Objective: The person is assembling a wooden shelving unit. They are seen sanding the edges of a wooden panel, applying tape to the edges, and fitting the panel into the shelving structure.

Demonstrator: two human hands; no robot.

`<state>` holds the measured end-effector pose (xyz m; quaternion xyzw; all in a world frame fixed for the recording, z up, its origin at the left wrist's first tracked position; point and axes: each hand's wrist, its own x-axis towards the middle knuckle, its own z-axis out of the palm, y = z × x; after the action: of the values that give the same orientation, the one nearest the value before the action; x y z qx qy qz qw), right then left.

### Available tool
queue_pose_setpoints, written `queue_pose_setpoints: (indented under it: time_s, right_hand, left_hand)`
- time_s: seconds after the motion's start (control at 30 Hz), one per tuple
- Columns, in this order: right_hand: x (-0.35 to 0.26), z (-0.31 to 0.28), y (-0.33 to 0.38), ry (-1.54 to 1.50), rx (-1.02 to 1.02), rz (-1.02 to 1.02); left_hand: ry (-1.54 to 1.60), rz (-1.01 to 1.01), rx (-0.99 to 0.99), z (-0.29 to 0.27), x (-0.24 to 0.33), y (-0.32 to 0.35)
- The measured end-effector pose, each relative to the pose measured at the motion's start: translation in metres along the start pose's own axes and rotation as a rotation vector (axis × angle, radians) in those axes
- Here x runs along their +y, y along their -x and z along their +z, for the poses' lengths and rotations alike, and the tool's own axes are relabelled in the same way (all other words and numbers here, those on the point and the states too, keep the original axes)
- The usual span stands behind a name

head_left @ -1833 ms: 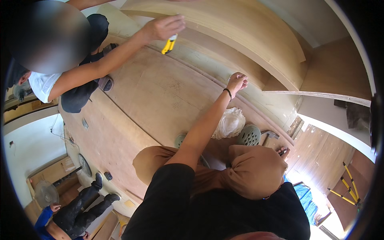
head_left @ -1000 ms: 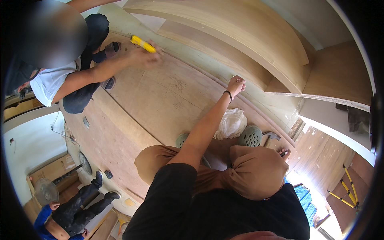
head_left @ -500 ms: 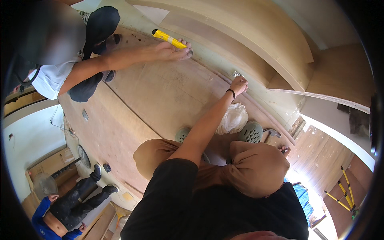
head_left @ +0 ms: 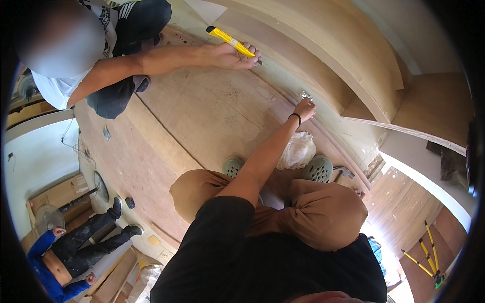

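My left hand (head_left: 304, 109), a dark band at its wrist, reaches out to the wooden strip along the foot of the wall. Its fingers are closed, and what they grip is hidden. A small shiny silver piece (head_left: 306, 95) shows right beside the fingertips. Of my right hand (head_left: 360, 194) only a few fingertips show past my right knee; its grip is hidden. Near it, by my right clog (head_left: 318, 168), lies a hammer (head_left: 345, 172). A white crumpled bag (head_left: 297, 150) sits between my clogs. To the left, another person's hand holds a yellow utility knife (head_left: 232, 42).
The wooden panel floor (head_left: 202, 111) has a long seam. Curved plywood shelving (head_left: 323, 55) overhangs the wall side. The co-worker (head_left: 121, 65) crouches at upper left; another person (head_left: 76, 252) is at lower left. A yellow tripod (head_left: 429, 257) stands at right.
The co-worker's hand with the utility knife has come farther right, nearer my left hand. My left hand stays by the silver piece. Less of my right hand shows. The view has shifted slightly.
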<state>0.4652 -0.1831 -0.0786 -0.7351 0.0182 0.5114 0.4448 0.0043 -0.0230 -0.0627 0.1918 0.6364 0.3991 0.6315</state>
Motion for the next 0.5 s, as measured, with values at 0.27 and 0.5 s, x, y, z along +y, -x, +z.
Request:
queue_pose_setpoints:
  time_s: [0.27,0.5]
  right_hand:
    - [0.004,0.001,-0.003,0.010,0.001,-0.003]
    - [0.009,-0.003,-0.003,0.009,0.001,-0.011]
  left_hand:
    - [-0.038,0.035,0.006,0.001,-0.007,-0.003]
    - [-0.039,0.108,0.006,-0.001,-0.011,-0.009]
